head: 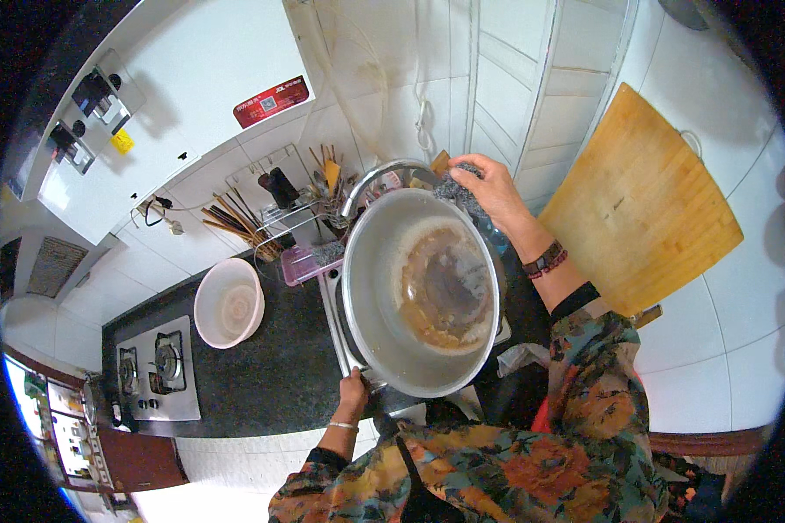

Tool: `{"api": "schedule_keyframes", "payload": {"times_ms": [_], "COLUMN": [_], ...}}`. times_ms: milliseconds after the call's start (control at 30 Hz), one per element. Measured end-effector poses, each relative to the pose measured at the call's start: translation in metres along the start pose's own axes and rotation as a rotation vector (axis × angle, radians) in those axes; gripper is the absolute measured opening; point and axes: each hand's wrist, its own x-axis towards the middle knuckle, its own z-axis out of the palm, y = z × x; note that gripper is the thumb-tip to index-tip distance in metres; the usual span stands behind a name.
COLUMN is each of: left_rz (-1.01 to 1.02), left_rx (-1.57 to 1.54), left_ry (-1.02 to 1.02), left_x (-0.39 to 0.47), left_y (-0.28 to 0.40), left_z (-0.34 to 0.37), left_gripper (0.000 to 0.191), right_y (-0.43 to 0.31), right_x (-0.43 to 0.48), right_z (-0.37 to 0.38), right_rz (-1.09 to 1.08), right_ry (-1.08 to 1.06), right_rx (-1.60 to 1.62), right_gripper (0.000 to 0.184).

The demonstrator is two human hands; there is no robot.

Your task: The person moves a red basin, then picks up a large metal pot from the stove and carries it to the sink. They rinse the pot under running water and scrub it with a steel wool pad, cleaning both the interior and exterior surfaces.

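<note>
A large round metal pot point(379, 314) is tilted over the sink point(332, 314), its inside facing me, with murky brownish liquid point(441, 287) at its bottom. My left hand point(353, 392) is at the pot's near left side, around a handle that it partly hides. At the far right rim, my right hand point(490, 186) holds a grey scouring pad point(456, 186) against the pot's outside. The curved metal faucet point(366, 180) stands just behind the rim. A pink plastic holder point(299, 266) with another grey scouring pad point(328, 252) sits left of the pot.
A whitish basin point(227, 304) stands on the dark counter point(281, 372), with a gas stove point(160, 369) farther left. Chopsticks point(242, 219) and utensils stand in a rack at the wall. A large wooden cutting board point(641, 202) leans at the right. Wall cabinets point(190, 85) hang at upper left.
</note>
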Motion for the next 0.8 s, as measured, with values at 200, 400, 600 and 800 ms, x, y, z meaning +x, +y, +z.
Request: {"api": "schedule_keyframes", "payload": {"times_ms": [200, 400, 600, 800], "left_rz": [-0.377, -0.434, -0.522, -0.679], "left_rx": [-0.429, -0.54, -0.654, -0.769], "left_ry": [-0.077, -0.046, -0.107, -0.114], "left_x": [-0.055, -0.061, -0.06, -0.05], "left_y": [0.026, 0.023, 0.026, 0.013], "left_z": [-0.009, -0.022, -0.035, -0.037], "left_gripper": [0.041, 0.034, 0.032, 0.031], "right_y": [0.012, 0.038, 0.066, 0.09], "right_x": [0.007, 0.023, 0.045, 0.06], "right_z": [0.013, 0.023, 0.059, 0.102], "right_rz": [-0.009, 0.118, 0.184, 0.077], "right_ry": [-0.044, -0.052, -0.065, -0.084], "right_rx": [-0.092, -0.124, -0.158, -0.259], "right_gripper": [0.026, 0.029, 0.034, 0.041]}}
